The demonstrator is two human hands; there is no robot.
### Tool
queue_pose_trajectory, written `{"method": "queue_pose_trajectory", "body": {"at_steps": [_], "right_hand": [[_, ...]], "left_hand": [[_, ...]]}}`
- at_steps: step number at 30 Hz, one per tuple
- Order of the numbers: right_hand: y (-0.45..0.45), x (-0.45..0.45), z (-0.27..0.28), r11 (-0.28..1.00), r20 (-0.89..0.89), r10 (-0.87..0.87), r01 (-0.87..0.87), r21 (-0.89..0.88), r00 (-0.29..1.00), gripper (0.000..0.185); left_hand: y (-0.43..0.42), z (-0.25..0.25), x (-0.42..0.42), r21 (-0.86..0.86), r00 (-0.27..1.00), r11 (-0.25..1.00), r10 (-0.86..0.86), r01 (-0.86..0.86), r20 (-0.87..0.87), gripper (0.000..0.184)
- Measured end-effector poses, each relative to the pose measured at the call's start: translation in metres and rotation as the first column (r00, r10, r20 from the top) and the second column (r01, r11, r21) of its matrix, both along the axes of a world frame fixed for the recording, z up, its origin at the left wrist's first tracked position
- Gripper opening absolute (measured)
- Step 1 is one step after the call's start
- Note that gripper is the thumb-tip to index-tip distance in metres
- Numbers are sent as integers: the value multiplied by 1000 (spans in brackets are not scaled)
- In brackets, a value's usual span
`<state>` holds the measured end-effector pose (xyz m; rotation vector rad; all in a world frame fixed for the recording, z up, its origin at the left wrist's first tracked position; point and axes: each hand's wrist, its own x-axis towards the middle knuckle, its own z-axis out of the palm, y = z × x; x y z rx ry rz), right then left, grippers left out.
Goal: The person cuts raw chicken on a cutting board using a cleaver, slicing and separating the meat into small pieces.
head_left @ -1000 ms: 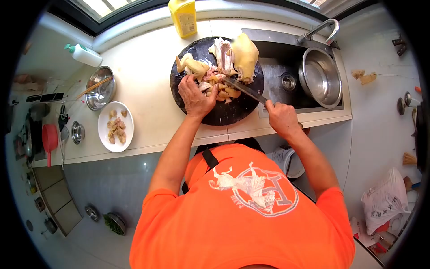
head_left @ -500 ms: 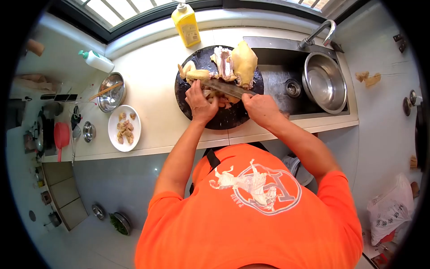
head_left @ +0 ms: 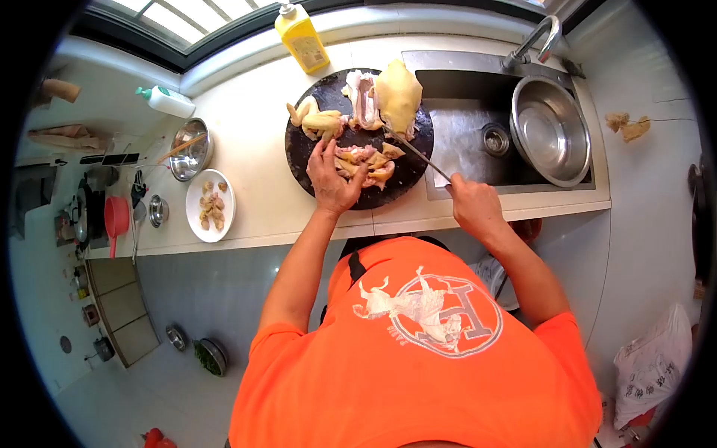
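My right hand (head_left: pixel 476 205) is closed around the handle of a kitchen knife (head_left: pixel 420 155). The blade slants up and left over the right part of a round black cutting board (head_left: pixel 407 178), its tip near the large chicken piece (head_left: pixel 399 93). My left hand (head_left: pixel 334 179) rests at the board's front left, fingers and thumb spread against several chopped chicken pieces (head_left: pixel 381 170). Beyond its fingertips lies a chicken wing (head_left: pixel 323 122). Between the wing and the large piece, a cut section of chicken (head_left: pixel 364 101) shows its bony inside.
A sink (head_left: pixel 455 142) with a metal basin (head_left: pixel 551 131) and a faucet (head_left: pixel 538 41) adjoins the board on the right. Leftward on the counter stand a white plate (head_left: pixel 196 224) of chicken bits and a steel bowl (head_left: pixel 190 149) with chopsticks. A yellow bottle (head_left: pixel 302 39) stands behind the board.
The knife has moved right, away from the chopped pieces and my left fingers, and now appears edge-on. My left hand stays beside the pieces, which show more fully.
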<state>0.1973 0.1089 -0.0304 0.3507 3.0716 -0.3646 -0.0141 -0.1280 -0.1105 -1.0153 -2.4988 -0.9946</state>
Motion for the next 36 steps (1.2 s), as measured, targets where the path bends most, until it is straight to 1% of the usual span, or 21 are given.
{"method": "queue_pose_trajectory", "body": {"at_steps": [1,2,5,6,8,11,12,13,15,16,18,19,20,23,27,28,31,32,36], "right_hand": [[0,8,-1,999,18,-35,35,-6,999,11],[1,12,-4,1000,15,-15,15,11,1000,11],[-4,20,-14,998,7,24,-24,55,1000,12],[-14,16,-15,997,6,38,-39,62,999,12],[-29,8,-24,997,20,56,-57,55,998,14],[-40,2,-18,992,79,16,-6,-123,997,13],[-38,3,-18,969,117,-46,72,-234,992,16],[-34,7,-24,916,20,-101,100,-388,995,17],[-20,22,-47,744,-140,-247,95,-662,959,20],[-10,28,-51,417,213,-305,331,-846,928,21],[-5,40,-57,89,367,-315,412,-907,875,17],[-5,44,-60,-83,441,-299,438,-895,846,16],[-9,48,-72,-186,436,-286,397,-899,853,12],[-33,38,-84,-239,461,-317,400,-885,829,11],[-68,3,-82,-186,444,-319,404,-895,837,12],[-77,-5,-80,-186,453,-330,414,-891,828,12],[-98,-21,-73,-151,450,-320,424,-893,834,12],[-104,-24,-69,-150,449,-328,423,-893,831,12],[-116,-34,-57,-53,439,-285,444,-895,852,13]], "left_hand": [[-1,4,9,-79,999,996,-31,30,-14,84],[-2,-3,12,-127,999,991,-35,30,-33,100],[5,2,21,-139,996,987,-82,75,-45,106],[6,2,22,-184,996,981,-78,68,-45,112],[10,8,25,-210,995,974,-94,84,-37,112],[14,10,26,-221,993,970,-111,101,-32,113],[15,10,26,-231,993,968,-109,97,-43,113],[17,10,25,-237,992,967,-112,96,-55,112],[20,10,26,-261,994,962,-93,75,-59,107],[20,10,27,-272,995,960,-83,65,-58,105],[22,10,28,-284,995,957,-78,57,-63,102],[23,10,27,-285,994,957,-80,56,-71,100],[20,10,28,-291,994,955,-77,51,-76,98],[18,8,26,-249,995,966,-80,63,-56,95],[18,7,26,-256,999,966,-40,32,-28,91],[18,7,25,-221,999,974,-40,40,2,86],[15,7,25,-198,1000,980,-16,21,25,79],[15,7,25,-153,999,988,-17,24,45,71],[6,3,21,9,995,1000,-24,24,98,64]]}}
